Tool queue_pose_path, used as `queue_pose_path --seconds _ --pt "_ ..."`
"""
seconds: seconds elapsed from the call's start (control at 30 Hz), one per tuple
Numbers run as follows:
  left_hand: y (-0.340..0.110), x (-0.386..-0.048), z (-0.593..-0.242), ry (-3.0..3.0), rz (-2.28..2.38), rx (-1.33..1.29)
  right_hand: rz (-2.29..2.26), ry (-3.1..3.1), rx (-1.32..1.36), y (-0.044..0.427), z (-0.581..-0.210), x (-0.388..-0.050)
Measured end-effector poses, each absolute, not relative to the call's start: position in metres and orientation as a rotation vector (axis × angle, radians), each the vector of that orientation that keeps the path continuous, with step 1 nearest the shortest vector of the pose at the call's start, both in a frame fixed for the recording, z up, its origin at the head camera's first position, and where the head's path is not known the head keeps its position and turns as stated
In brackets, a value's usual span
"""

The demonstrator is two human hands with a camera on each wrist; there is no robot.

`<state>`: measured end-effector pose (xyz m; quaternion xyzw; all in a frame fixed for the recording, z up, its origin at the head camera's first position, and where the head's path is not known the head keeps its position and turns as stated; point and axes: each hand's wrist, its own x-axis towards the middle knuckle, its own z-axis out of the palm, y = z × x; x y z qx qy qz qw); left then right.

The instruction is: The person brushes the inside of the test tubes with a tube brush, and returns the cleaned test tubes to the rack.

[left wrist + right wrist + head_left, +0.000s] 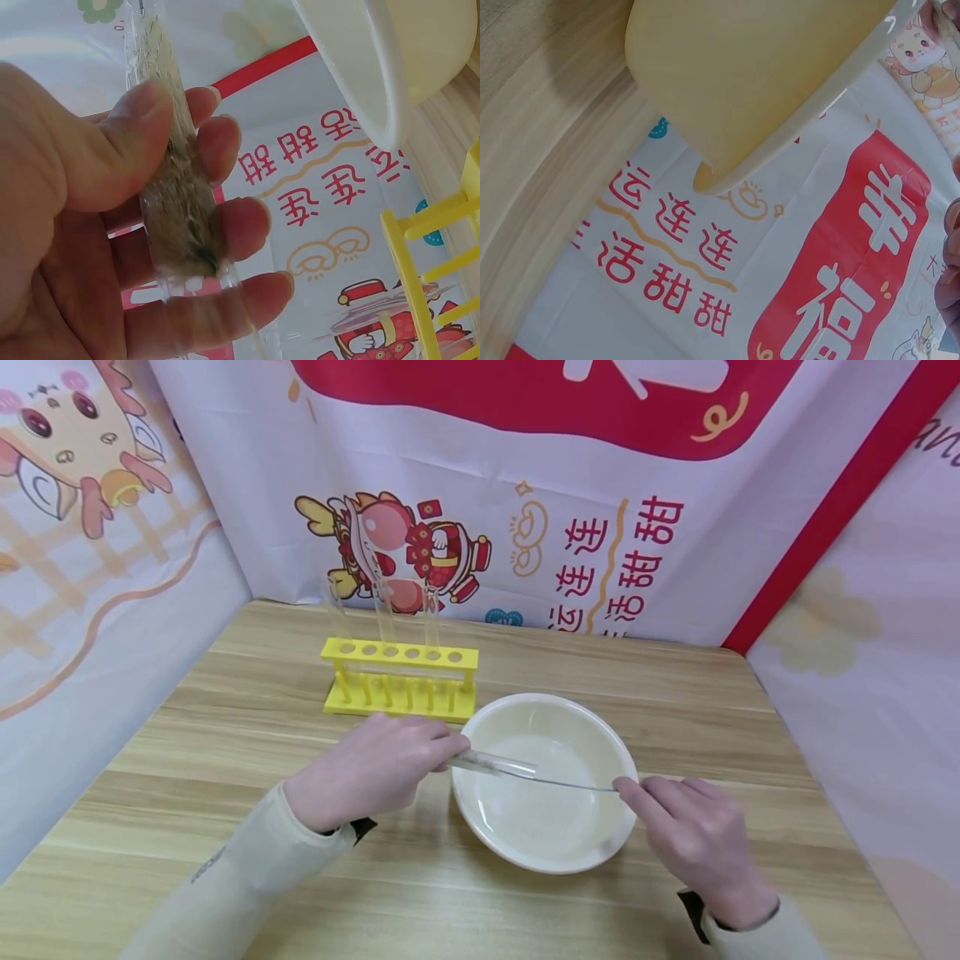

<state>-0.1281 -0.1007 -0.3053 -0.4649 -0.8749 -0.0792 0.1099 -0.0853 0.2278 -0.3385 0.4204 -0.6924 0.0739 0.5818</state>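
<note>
My left hand [378, 768] grips a clear glass test tube [517, 768] above the left side of a white basin [540, 835]. Inside the tube, a test tube brush [180, 195] with pale bristles shows in the left wrist view. There the thumb lies over the glass and the fingers curl behind it. From the tube's mouth the brush's thin wire handle [573, 786] runs right across the basin. My right hand [693, 831] pinches the handle's end by the basin's right rim. Only fingers at the right edge show in the right wrist view.
Behind and left of the basin stands a yellow test tube rack [401, 656] holding several clear test tubes [385, 618] upright. All of this is on a wood-grain table [225, 777]. Printed cloth [465, 468] hangs along the table's back and sides.
</note>
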Motion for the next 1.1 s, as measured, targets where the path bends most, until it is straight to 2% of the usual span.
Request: queue_pose_path --seconds 1.1 --pt "-0.091 -0.125 -0.303 -2.476 -0.258 -1.395 0.106 -1.747 1.067 0.196 -0.338 -0.087"
